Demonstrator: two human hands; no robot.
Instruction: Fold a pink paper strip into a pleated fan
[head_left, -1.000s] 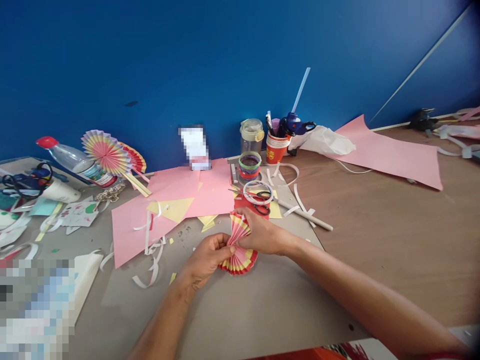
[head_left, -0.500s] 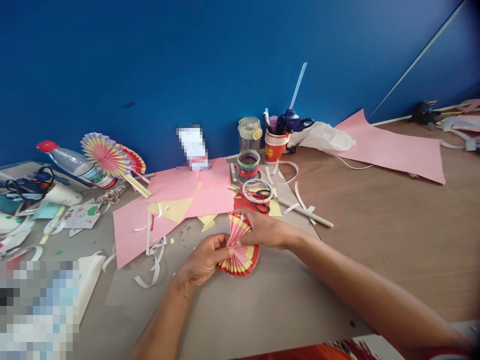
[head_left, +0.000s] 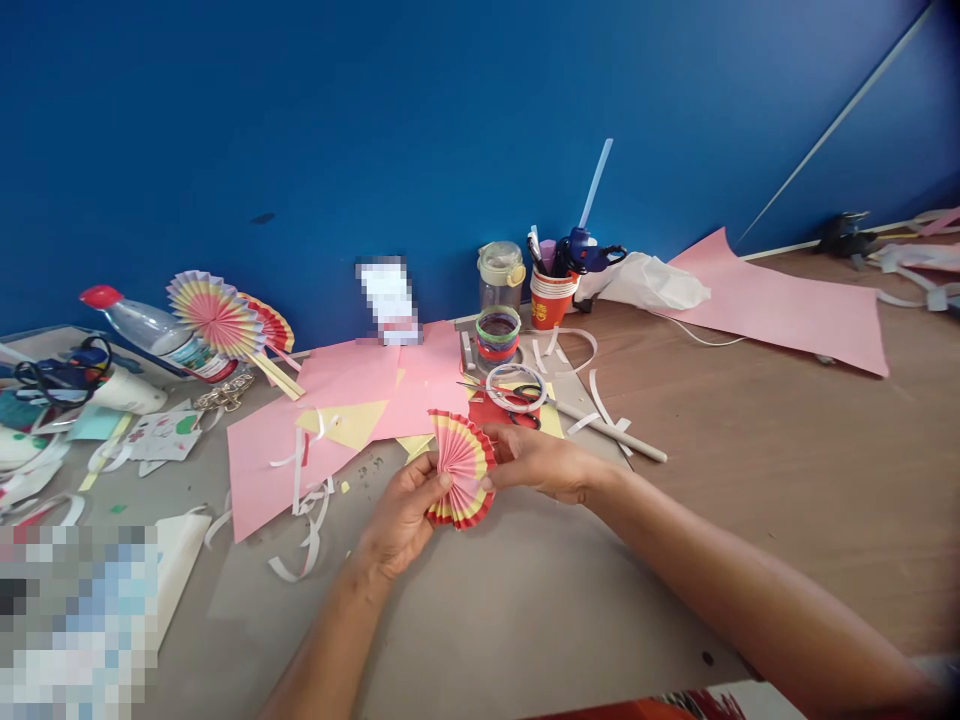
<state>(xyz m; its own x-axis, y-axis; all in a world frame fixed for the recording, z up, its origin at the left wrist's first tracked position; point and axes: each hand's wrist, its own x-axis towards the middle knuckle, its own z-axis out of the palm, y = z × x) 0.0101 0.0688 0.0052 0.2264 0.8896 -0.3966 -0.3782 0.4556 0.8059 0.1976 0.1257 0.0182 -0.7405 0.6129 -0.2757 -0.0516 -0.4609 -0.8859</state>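
Note:
A pleated paper fan (head_left: 463, 462) in pink, yellow and red spreads as a half circle above the grey table mat. My left hand (head_left: 405, 508) pinches it at the gathered centre, thumb in front. At its curved right edge, my right hand (head_left: 536, 462) has the rim between thumb and fingers. Just behind my right hand lie black-handled scissors (head_left: 525, 400), a roll of white tape (head_left: 516, 388) and a piece of red paper (head_left: 487, 412).
Pink paper sheets (head_left: 420, 390) with yellow scraps lie behind. Finished fans (head_left: 217, 315) lean by a bottle (head_left: 154, 325) at left. A lidded cup (head_left: 501, 285) and a red paper cup (head_left: 551, 300) of tools stand by the blue wall. White strips (head_left: 307, 555) are scattered about.
The fan has opened wider and turned, its curved edge now facing right. My right hand has moved from the fan's upper folds to its right rim.

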